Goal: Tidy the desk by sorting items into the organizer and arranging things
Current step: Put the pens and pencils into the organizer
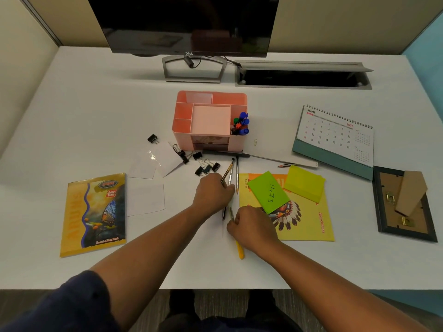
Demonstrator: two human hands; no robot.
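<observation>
Left hand (214,191) grip grasping pencils (230,174), right hand (253,227) grip grasping yellow pen (239,250), pink organizer (209,119) behind on tabletop (96,104)

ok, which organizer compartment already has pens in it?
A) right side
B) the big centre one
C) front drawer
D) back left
A: the capped pens, blue, green and red, stand in the right-side slot of the pink organizer; the centre one holds only a pink pad, and the back left looks empty.
</observation>
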